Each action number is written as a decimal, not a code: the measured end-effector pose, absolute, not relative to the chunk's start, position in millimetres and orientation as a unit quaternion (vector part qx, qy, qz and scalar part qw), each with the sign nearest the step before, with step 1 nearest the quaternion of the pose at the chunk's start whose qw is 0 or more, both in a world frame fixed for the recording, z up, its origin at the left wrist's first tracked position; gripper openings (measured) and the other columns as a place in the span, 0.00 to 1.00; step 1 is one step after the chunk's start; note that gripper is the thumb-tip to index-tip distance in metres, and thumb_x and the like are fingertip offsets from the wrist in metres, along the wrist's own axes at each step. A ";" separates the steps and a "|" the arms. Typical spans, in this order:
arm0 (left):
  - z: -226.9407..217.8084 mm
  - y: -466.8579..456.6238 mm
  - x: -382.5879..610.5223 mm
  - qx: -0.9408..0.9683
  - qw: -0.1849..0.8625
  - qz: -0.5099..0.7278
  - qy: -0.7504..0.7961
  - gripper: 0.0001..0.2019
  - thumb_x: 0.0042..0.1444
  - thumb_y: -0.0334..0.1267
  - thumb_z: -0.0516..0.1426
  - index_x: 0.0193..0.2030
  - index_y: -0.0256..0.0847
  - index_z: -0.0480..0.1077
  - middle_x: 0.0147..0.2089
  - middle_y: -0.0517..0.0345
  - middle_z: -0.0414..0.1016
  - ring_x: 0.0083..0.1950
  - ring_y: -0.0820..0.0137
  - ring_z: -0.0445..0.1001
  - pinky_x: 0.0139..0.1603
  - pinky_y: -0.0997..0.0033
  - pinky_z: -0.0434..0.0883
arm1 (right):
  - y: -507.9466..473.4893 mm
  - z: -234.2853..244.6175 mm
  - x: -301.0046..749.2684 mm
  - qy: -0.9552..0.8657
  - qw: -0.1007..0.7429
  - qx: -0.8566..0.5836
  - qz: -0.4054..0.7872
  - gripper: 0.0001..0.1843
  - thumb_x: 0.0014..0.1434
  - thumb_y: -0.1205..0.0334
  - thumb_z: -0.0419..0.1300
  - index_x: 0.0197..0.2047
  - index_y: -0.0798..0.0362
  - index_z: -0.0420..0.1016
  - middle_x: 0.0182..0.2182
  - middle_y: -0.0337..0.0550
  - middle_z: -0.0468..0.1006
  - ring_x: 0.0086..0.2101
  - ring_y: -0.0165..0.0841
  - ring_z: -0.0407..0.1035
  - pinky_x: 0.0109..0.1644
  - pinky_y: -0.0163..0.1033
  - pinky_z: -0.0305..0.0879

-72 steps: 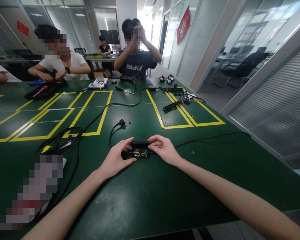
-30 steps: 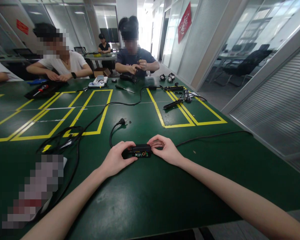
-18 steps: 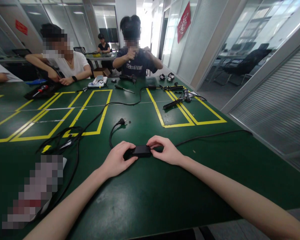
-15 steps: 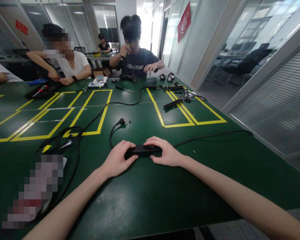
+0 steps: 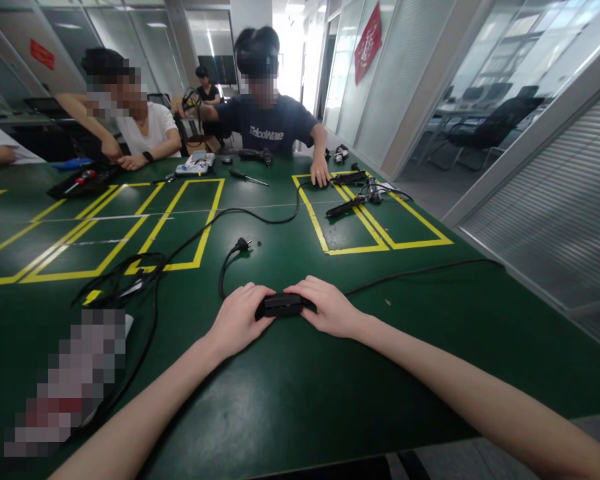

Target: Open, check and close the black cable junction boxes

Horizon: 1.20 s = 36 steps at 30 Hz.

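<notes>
A black power adapter (image 5: 283, 305) is held between my two hands just over the green table, its long side facing me. My left hand (image 5: 237, 320) is closed round its left end, thumb in front and fingers behind. My right hand (image 5: 330, 308) grips the right end in the same way. From the left end a short cord curves up to a black two-pin plug (image 5: 242, 245) lying on the table. Another black cable (image 5: 420, 272) runs from the right end across the table. My fingers hide both ends of the adapter.
Coiled black cables (image 5: 125, 277) and a blurred-out slab-like object (image 5: 75, 380) lie to my left. Across the green table (image 5: 290, 413), marked with yellow tape, are a screwdriver (image 5: 250, 177), a power drill (image 5: 257, 156) and black clamp-like parts (image 5: 347, 205). A co-worker's hand (image 5: 320, 171) rests at the far side.
My right hand has shifted slightly left, and the adapter has turned a little in my grip. The co-worker opposite now reaches down to the table and holds a bundle of cable out sideways.
</notes>
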<state>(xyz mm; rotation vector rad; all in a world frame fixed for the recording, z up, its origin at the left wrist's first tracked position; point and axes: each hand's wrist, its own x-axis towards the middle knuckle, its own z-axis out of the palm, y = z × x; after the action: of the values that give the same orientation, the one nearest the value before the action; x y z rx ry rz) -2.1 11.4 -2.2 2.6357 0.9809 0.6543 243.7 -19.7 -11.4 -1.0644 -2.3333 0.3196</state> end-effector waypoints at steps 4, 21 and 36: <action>-2.1 11.9 -2.8 0.917 0.089 0.212 0.327 0.06 0.64 0.39 0.60 0.45 0.42 0.72 0.37 0.54 0.78 0.40 0.60 0.75 0.41 0.62 0.70 | -20.2 -10.3 243.6 -0.871 0.270 -0.393 0.121 0.21 0.60 0.74 0.61 0.56 0.55 0.73 0.47 0.52 0.81 0.44 0.42 0.71 0.49 0.48 0.72; 8.4 4.4 -1.1 0.934 0.083 0.183 0.295 0.11 0.68 0.46 0.57 0.40 0.43 0.73 0.34 0.56 0.76 0.36 0.62 0.70 0.38 0.62 0.63 | -20.6 -3.8 248.0 -0.887 0.239 -0.381 0.106 0.14 0.68 0.54 0.64 0.50 0.55 0.76 0.39 0.48 0.81 0.39 0.39 0.73 0.42 0.41 0.67; 13.0 1.0 0.3 0.943 0.054 0.197 0.264 0.12 0.66 0.46 0.58 0.47 0.39 0.74 0.41 0.51 0.79 0.42 0.59 0.74 0.43 0.60 0.67 | -27.5 1.9 244.0 -0.902 0.230 -0.364 0.027 0.16 0.71 0.50 0.59 0.48 0.56 0.76 0.35 0.48 0.80 0.35 0.38 0.71 0.39 0.41 0.64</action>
<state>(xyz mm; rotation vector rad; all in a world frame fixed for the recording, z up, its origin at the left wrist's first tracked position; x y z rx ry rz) 0.3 1.0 13.0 2.8644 0.8022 0.5974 244.0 -27.5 1.9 -1.0016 -2.4818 0.0740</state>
